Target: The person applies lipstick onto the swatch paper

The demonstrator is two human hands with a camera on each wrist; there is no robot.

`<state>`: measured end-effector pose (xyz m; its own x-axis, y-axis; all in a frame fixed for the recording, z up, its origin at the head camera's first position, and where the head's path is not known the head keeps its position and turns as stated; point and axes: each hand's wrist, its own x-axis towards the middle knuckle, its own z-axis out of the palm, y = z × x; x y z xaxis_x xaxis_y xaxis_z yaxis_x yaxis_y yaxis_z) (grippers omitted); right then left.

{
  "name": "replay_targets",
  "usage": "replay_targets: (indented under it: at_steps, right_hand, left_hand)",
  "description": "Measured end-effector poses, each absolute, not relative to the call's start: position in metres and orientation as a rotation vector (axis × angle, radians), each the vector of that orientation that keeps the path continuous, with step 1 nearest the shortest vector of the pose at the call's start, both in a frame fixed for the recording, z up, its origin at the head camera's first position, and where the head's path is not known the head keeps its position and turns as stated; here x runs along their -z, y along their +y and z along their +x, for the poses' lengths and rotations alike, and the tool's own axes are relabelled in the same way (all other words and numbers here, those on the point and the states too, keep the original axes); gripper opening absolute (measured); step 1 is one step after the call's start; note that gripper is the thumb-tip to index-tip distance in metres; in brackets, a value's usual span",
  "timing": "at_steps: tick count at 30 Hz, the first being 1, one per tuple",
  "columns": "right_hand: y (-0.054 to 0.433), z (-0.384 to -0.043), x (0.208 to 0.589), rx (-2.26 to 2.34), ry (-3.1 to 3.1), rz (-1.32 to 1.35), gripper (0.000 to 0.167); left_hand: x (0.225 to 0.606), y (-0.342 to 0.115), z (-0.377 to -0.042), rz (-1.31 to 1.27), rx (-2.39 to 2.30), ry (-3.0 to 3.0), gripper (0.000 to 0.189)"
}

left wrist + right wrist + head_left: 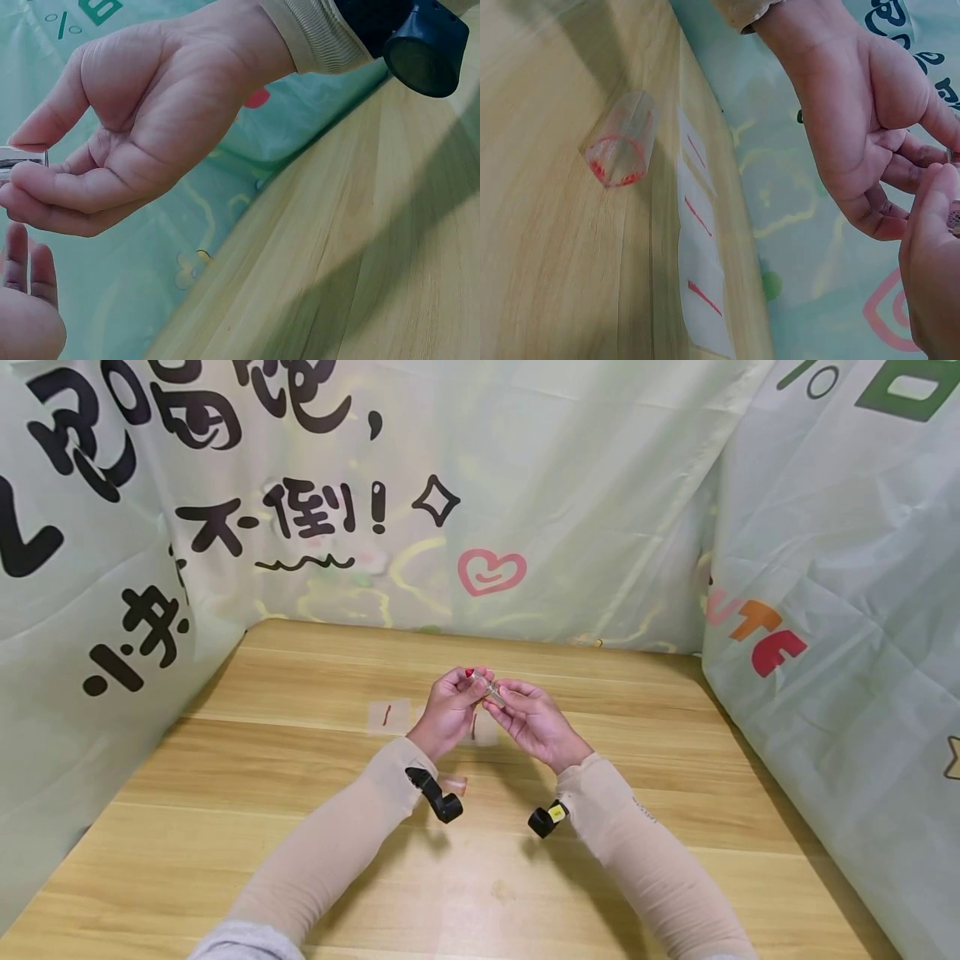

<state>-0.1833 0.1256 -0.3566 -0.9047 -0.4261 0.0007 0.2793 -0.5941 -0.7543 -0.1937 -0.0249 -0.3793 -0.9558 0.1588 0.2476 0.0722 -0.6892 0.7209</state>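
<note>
Both hands hold a lipstick with a red tip [470,673] and a clear, silvery body [495,693] above the table. My left hand [445,708] grips its upper part, near the red end. The thumb and fingers of my right hand [538,728] pinch the lower end; in the left wrist view this right hand [165,112] holds the silvery base [22,156] at the picture's edge. In the right wrist view, the left hand [847,112] has curled fingers that meet the right hand [937,262], and most of the lipstick is hidden.
A clear cap [626,135] with red smears at its rim lies on the wooden table [637,860], partly behind the left wrist in the head view. Pale paper slips [701,307], each with a red stroke, lie in a row beyond it. Printed curtains [600,510] surround the table.
</note>
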Motion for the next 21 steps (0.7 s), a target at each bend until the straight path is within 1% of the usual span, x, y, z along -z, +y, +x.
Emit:
replay_targets:
  at_steps: [2, 5, 16, 21]
  right_hand:
    - [0.1254, -0.1829, 0.3569, 2.496, 1.157, -0.266, 0.02]
    - [0.1244, -0.1824, 0.3569, 2.512, 1.205, -0.271, 0.023]
    - [0.1205, -0.1802, 0.3575, 2.563, 1.397, -0.294, 0.032]
    - [0.1195, -0.1804, 0.3582, 2.578, 1.431, -0.291, 0.034]
  left_hand:
    - [0.3792, -0.0248, -0.1934, 0.46, -2.808, 1.226, 0.014]
    - [0.3788, -0.0246, -0.193, 0.467, -2.813, 1.233, 0.013]
    - [0.3789, -0.0211, -0.1945, 0.448, -2.879, 1.182, 0.021]
    - [0.38, -0.0204, -0.1956, 0.449, -2.886, 1.181, 0.029]
